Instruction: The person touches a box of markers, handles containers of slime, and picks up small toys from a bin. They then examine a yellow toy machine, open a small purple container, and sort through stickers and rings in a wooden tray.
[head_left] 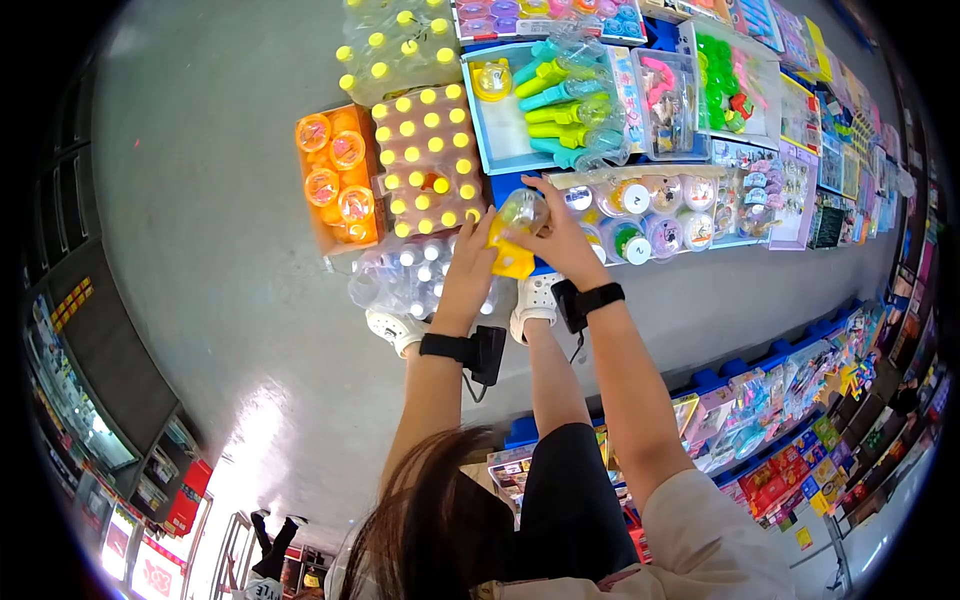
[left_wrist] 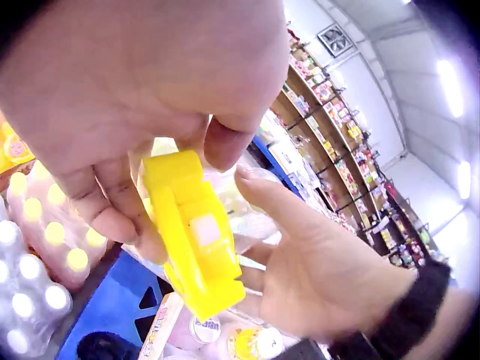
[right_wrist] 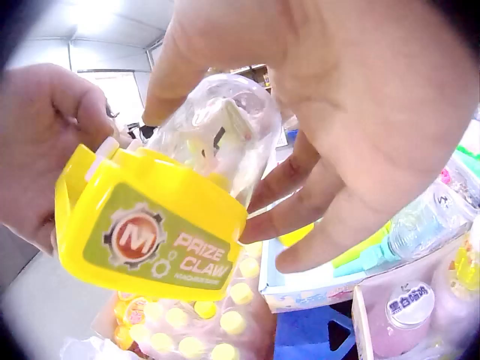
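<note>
A yellow toy labelled "PRIZE CLAW" [right_wrist: 161, 232] with a clear dome [right_wrist: 225, 131] is held between both hands, above the goods, in the head view [head_left: 512, 258]. The left hand [head_left: 468, 270] grips the yellow base from one side; its fingers curl at the base in the left wrist view [left_wrist: 142, 97]. The right hand [head_left: 565, 240] holds the clear dome, thumb on one side and fingers on the other [right_wrist: 352, 127]. In the left wrist view the toy's yellow back [left_wrist: 199, 236] shows a small pale piece.
Yellow-capped bottles [head_left: 425, 160], white-capped bottles [head_left: 410, 270] and an orange box [head_left: 322, 225] stand at the left. A blue tray of bright toys [head_left: 500, 140] lies beyond the hands, with a box of round jars [head_left: 665, 235] to the right. White clogs [head_left: 535, 300] are below.
</note>
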